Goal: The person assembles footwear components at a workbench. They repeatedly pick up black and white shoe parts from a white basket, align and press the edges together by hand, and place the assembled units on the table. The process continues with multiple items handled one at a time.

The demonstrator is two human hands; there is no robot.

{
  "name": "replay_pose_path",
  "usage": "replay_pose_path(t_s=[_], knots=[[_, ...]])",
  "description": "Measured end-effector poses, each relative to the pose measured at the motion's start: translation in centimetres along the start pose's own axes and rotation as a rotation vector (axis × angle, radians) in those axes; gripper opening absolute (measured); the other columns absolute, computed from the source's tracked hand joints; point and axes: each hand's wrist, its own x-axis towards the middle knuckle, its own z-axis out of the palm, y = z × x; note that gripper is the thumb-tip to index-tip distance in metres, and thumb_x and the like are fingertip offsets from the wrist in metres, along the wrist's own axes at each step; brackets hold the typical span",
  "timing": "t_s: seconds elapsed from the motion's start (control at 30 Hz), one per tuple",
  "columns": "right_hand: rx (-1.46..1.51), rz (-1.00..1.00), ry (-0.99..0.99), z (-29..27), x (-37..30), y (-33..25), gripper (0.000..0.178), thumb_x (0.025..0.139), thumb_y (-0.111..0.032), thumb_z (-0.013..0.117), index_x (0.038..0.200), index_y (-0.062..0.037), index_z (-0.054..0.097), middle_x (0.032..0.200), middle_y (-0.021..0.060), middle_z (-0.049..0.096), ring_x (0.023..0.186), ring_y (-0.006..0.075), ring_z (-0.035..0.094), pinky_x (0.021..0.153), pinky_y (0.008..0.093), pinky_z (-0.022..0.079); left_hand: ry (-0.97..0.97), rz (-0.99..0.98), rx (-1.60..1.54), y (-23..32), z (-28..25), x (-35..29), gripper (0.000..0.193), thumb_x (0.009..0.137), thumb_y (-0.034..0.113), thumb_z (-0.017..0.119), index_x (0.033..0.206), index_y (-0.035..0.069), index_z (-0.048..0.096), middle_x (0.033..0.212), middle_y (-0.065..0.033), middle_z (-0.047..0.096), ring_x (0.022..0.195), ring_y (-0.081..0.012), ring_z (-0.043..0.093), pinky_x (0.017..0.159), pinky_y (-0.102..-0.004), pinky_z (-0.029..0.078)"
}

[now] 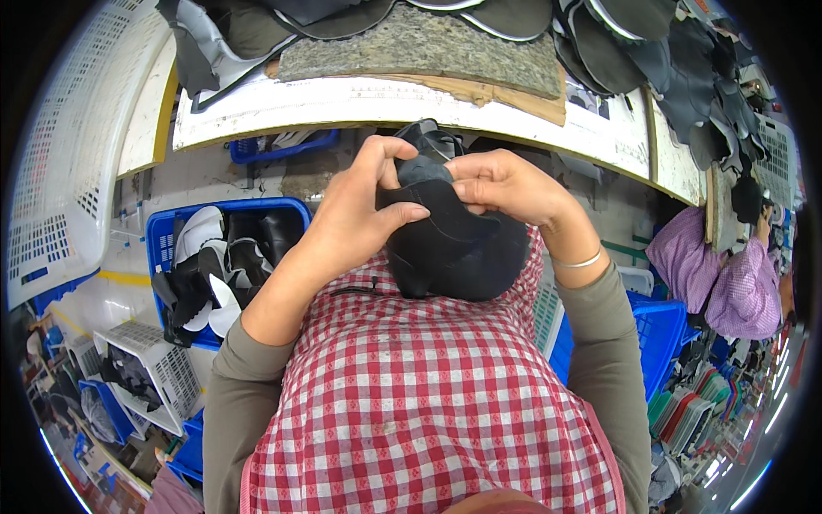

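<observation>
A black shoe upper (458, 257) is held up between my two hands, just over my lap and below the bench edge. My left hand (360, 206) grips its left side, thumb laid across the front and fingers behind. On the other side my right hand (514, 184) pinches the top edge between thumb and fingers. A greyish lining piece (425, 174) shows between the two hands, with thin dark loops above it. The far side of the upper and several fingertips are hidden.
Ahead runs a white bench (257, 111) bearing a speckled stone slab (428, 51) and black pieces (248, 34). A blue crate (301, 206) of black and white pieces stands left, a white basket (64, 163) beyond it. At right are a blue bin (664, 330) and a person's purple sleeve (741, 291).
</observation>
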Motion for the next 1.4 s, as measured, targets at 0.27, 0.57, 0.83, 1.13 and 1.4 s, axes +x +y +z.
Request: replay_pose_path(t_s=[0.27, 0.57, 0.83, 1.13, 1.4], knots=[[-0.082, 0.174, 0.365, 2.0, 1.6, 1.3, 0.021, 0.101, -0.013, 0.063, 0.082, -0.0042, 0.064, 0.072, -0.0069, 0.053, 0.065, 0.0032, 0.045, 0.059, 0.0233, 0.038, -0.048, -0.078, -0.032, -0.1, -0.4, 0.0, 0.061, 0.075, 0.002, 0.085, 0.13, 0.007, 0.059, 0.08, 0.0021, 0.048, 0.075, -0.0098, 0.048, 0.071, -0.0257, 0.043], [-0.495, -0.271, 0.217, 1.9, 0.5, 1.5, 0.03, 0.101, -0.003, 0.057, 0.13, -0.004, 0.064, 0.099, 0.0127, 0.071, 0.087, 0.0199, 0.067, 0.083, 0.0325, 0.053, 0.032, 0.048, -0.054, -0.8, 0.1, -0.2, 0.066, 0.075, 0.0, 0.085, 0.134, 0.005, 0.056, 0.084, 0.0036, 0.044, 0.078, -0.0094, 0.044, 0.074, -0.0243, 0.041], [-0.561, -0.324, 0.108, 1.4, 0.7, 0.6, 0.031, 0.099, -0.002, 0.057, 0.13, -0.004, 0.064, 0.103, 0.0152, 0.072, 0.089, 0.0227, 0.067, 0.085, 0.0327, 0.053, 0.01, 0.024, -0.089, -0.8, -0.2, -0.4, 0.059, 0.076, 0.004, 0.087, 0.128, 0.007, 0.06, 0.081, 0.0045, 0.046, 0.076, -0.0069, 0.045, 0.067, -0.0227, 0.039], [-0.463, -0.285, 0.069, 1.0, 0.4, 0.6, 0.029, 0.101, -0.003, 0.056, 0.129, -0.0029, 0.064, 0.101, 0.0117, 0.071, 0.09, 0.0154, 0.064, 0.085, 0.0312, 0.053, -0.021, 0.04, -0.024, -1.1, -0.5, 0.2, 0.034, 0.076, 0.007, 0.088, 0.101, 0.004, 0.065, 0.086, 0.0029, 0.058, 0.081, -0.0066, 0.052, 0.068, -0.0229, 0.042], [-0.457, -0.243, 0.064, 0.9, 0.6, 0.6, 0.027, 0.102, -0.005, 0.056, 0.127, -0.003, 0.064, 0.101, 0.0109, 0.071, 0.089, 0.0146, 0.063, 0.084, 0.031, 0.053, -0.033, 0.01, -0.023, -0.9, -0.7, 0.6, 0.029, 0.077, 0.006, 0.087, 0.096, 0.002, 0.065, 0.085, 0.0017, 0.061, 0.081, -0.0069, 0.054, 0.069, -0.0242, 0.044]])
